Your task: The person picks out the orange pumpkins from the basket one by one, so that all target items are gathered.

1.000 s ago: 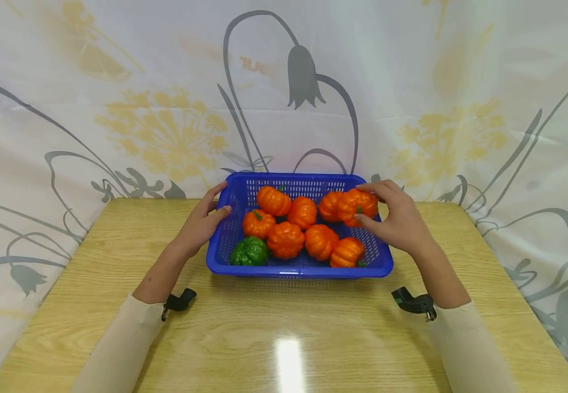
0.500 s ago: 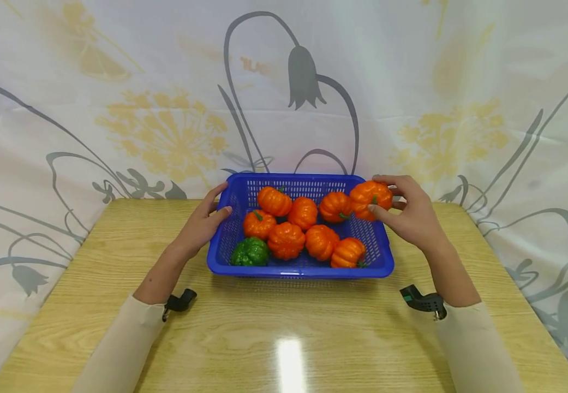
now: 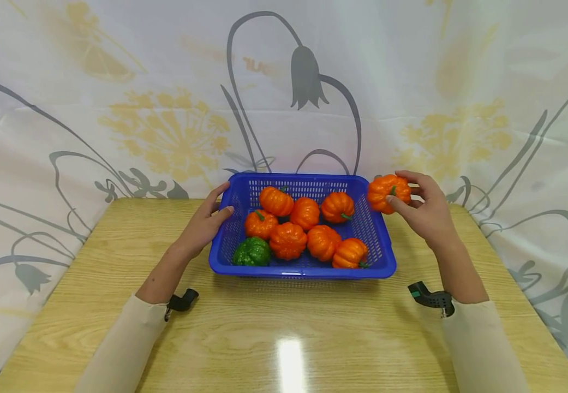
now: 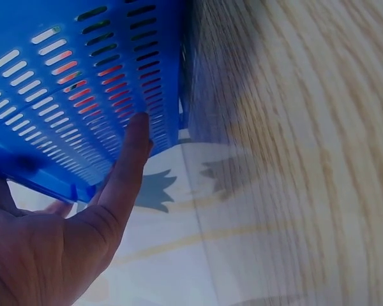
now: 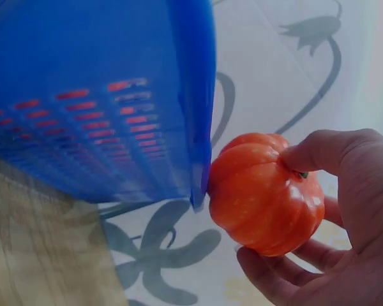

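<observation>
My right hand (image 3: 430, 210) holds an orange toy pumpkin (image 3: 384, 191) with a green stem between thumb and fingers. The pumpkin is up beside the right rim of a blue plastic basket (image 3: 303, 272), overlapping that rim in the head view. In the right wrist view the thumb presses near the stem of the pumpkin (image 5: 262, 197) and fingers curl underneath. My left hand (image 3: 200, 229) grips the basket's left side. In the left wrist view a finger (image 4: 131, 159) lies along its slotted outer wall. Several orange pumpkins (image 3: 287, 240) and a green one (image 3: 251, 252) lie inside the basket.
The basket stands on a wood-grain table (image 3: 264, 333), near its back edge. Behind hangs a pale cloth (image 3: 166, 65) with grey and yellow flower prints. Black wrist cameras (image 3: 183, 300) are strapped on both forearms.
My right hand has lifted the orange pumpkin from the basket's back right corner and moved it rightward to the rim. The left hand keeps its grip on the basket.
</observation>
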Tool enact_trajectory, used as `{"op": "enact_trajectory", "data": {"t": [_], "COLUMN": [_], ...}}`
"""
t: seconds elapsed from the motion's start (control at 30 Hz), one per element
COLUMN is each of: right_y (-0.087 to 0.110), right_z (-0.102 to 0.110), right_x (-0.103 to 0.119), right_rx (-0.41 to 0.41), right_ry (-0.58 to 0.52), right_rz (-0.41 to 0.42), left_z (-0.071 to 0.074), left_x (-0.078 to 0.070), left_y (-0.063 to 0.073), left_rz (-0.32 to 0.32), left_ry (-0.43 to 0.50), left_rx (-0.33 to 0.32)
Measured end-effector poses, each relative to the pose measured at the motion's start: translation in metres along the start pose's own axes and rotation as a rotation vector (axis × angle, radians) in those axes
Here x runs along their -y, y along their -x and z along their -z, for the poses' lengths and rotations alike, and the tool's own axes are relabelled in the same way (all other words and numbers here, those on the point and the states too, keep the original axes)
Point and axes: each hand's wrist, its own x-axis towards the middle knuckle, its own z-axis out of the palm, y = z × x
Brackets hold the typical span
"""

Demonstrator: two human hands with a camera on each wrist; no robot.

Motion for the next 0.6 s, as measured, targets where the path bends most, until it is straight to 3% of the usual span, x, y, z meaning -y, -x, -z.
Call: {"op": "enact_trajectory", "data": {"t": [0.3,0.6], "right_y": [-0.002,-0.003], "right_z": [0.005,0.005], "right_x": [-0.015,-0.039], "right_rx": [-0.101,-0.108], "right_ry": [-0.009,0.017], "right_rz": [-0.149,-0.237], "left_z": [0.000,0.000], "left_x": [-0.001,0.001], "left_y": [0.000,-0.001], "left_rz": [0.006,0.009], "left_ry": [-0.005,0.001], "left_rx": [0.002,0.000]}}
